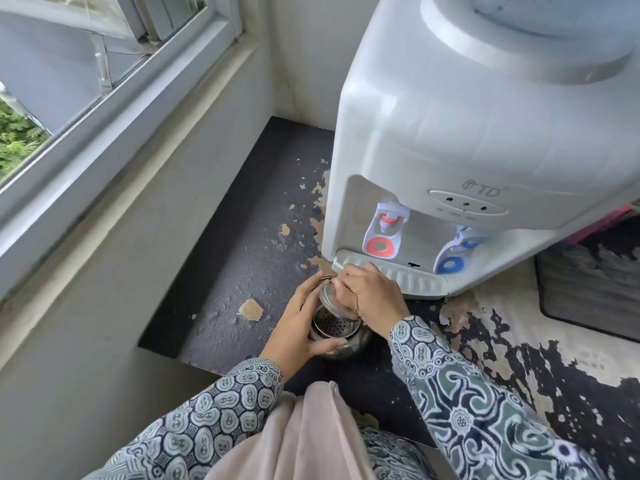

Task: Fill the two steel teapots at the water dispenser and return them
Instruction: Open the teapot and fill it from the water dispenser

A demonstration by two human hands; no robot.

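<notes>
One steel teapot (349, 346) stands on the dark worn countertop (242, 278), just in front of the white water dispenser (467, 150). My left hand (298, 327) wraps around the pot's left side. My right hand (370, 292) grips the pot's lid (334, 301), which is tilted up and open. Inside the pot a perforated strainer (330, 327) shows. The dispenser's red tap (381, 233) and blue tap (453, 254) hang above the drip tray (408, 277). A second teapot is not in view.
A wall with a window (104, 74) runs along the left. A black mesh tray (588, 289) lies at the right beside the dispenser. The countertop's dark coating is peeling in patches around the dispenser and to the right.
</notes>
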